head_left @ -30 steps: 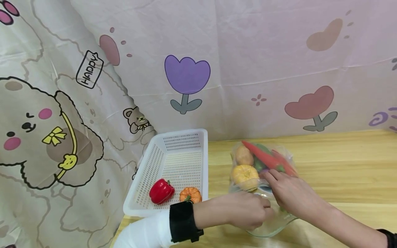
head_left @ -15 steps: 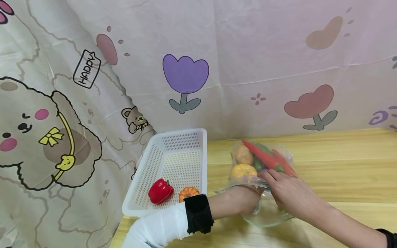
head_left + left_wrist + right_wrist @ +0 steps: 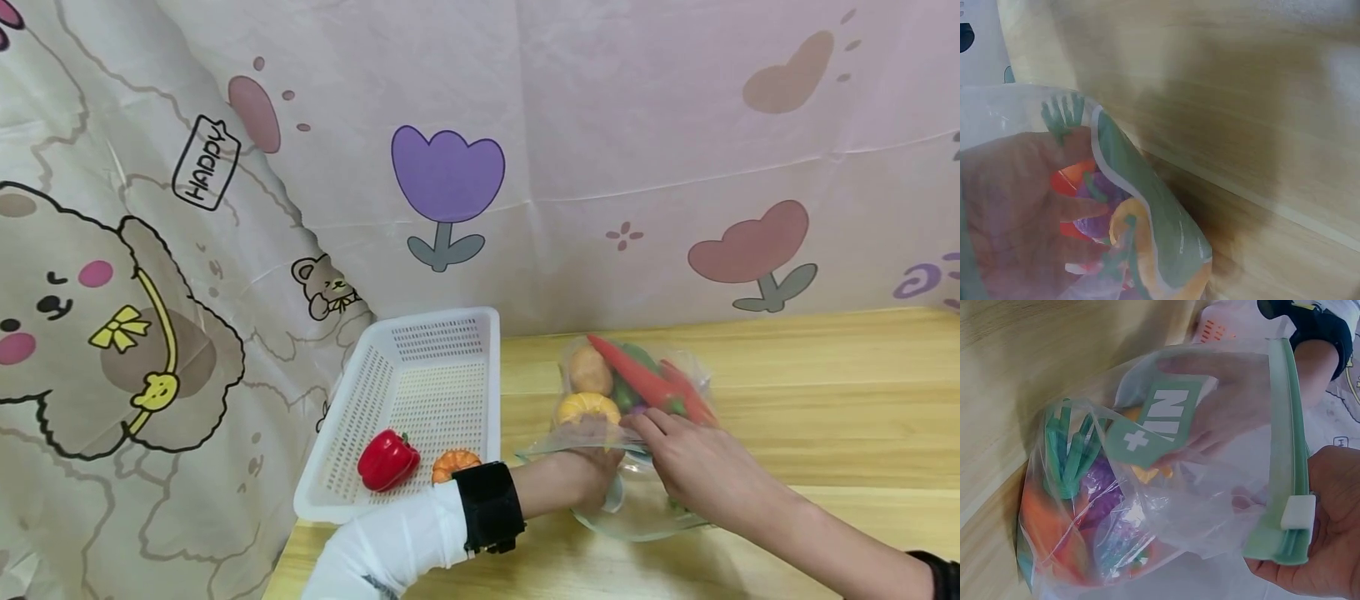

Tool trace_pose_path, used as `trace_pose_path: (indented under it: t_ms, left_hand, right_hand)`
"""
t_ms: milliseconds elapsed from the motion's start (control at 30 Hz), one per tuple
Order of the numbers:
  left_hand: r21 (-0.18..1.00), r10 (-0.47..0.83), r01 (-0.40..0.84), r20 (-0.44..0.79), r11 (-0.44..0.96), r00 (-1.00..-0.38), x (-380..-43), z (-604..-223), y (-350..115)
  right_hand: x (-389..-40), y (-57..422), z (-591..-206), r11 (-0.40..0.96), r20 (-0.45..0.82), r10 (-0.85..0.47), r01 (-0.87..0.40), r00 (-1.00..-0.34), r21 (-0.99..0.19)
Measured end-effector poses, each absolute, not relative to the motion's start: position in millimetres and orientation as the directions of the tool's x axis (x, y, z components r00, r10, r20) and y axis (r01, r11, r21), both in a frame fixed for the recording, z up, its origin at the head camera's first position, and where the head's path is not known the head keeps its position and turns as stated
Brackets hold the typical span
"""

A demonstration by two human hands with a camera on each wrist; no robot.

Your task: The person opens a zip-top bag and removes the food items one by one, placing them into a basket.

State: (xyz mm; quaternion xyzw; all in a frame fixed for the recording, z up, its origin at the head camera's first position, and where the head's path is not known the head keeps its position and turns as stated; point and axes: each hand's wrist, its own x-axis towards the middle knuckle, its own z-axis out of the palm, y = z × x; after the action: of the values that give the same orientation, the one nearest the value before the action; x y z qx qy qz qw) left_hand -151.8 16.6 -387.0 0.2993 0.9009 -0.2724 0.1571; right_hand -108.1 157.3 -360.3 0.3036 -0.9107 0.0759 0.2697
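Zip bag [image 3: 1197, 519]: crinkling clear film, green zip strip [image 3: 1287, 437], lying on wood-grained surface [image 3: 825, 400], bulging with vegetables [image 3: 641, 375].
Left grip [image 3: 573, 483]: reaching inside bag, film blurring fingers; cannot tell if holding anything.
Right grip [image 3: 693, 462]: pinching bag's mouth edge.
Perforated basket [image 3: 438, 340]: sitting left of bag, carrying glossy red pepper [image 3: 388, 461], ribbed pumpkin [image 3: 455, 463] partly hiding behind wristband [image 3: 489, 504].

White perf. basket [image 3: 438, 392] at L end of a light wood-grain surface [image 3: 825, 400], w/ a red bell pepper [image 3: 388, 461] and a partly hidden sm. orange pumpkin [image 3: 454, 464] lying toward its near end. Behind, pale pink backdrop [image 3: 600, 100] printed w/ a purple tulip [image 3: 448, 175] nr. ctr. and a dusky-pink flower [image 3: 750, 243] at R. Cream cloth [image 3: 187, 500] at far L shows a lg. cartoon animal [image 3: 97, 375] w/ yellow bow [image 3: 120, 330], a sm. bear [image 3: 326, 287] & a "HAPPY" sign [image 3: 206, 162].
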Motion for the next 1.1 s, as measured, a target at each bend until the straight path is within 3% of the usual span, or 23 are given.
trace_pose_path:
  t_ms: [133, 433, 767, 1100]
  left_hand:
    - [-0.418, 0.454, 0.603, -0.405, 0.68, -0.793, -153.0, -387.3, 19.7]
    - [-0.427, 0.531, 0.668, -0.406, 0.609, -0.744, -156.1, -385.5, 19.1]
    - [-0.309, 0.535, 0.683, -0.444, 0.662, -0.719, -160.4, -387.3, 17.2]
    - [-0.326, 0.572, 0.732, -0.466, 0.598, -0.675, -160.6, -384.4, 17.3]
  right_hand:
    - [-108.7, 158.1, -359.6, 0.817, 0.522, -0.497, -0.577, -0.693, 0.01]
    - [-107.2, 158.7, -358.6, 0.812, 0.508, -0.497, -0.583, -0.704, -0.014]
    - [-108.0, 158.9, -361.0, 0.812, 0.526, -0.494, -0.583, -0.693, -0.006]
    - [-107.9, 158.0, -357.8, 0.819, 0.503, -0.487, -0.573, -0.713, -0.019]
